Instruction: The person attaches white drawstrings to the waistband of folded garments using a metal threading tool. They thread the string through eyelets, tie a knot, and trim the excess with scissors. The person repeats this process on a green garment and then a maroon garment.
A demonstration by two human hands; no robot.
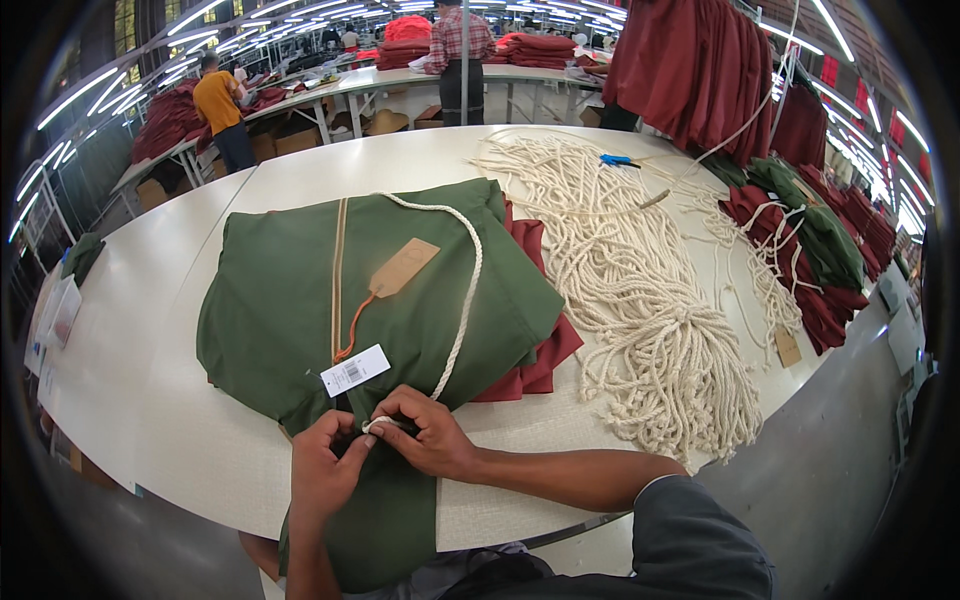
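Observation:
A dark green garment (270, 275) lies folded on the white table, with part of it hanging over the near edge. A single cream cord (474, 270) curves across it and ends between my hands. My right hand (425, 432) pinches the cord's end between thumb and fingers. Close beside it, my left hand (328, 462) grips the green fabric where the cord meets it, thumb against the cloth. Just above my fingers lies a white barcode tag (355, 371). A brown card tag (405, 267) on an orange string rests higher up the garment.
Dark red fabric (535, 360) sticks out from under the green garment. To the right spreads a large bundle of cream cords (650, 300), with a small blue tool (618, 160) at its far end. Folded red and green garments (810, 230) lie at the far right. Other people stand at tables behind.

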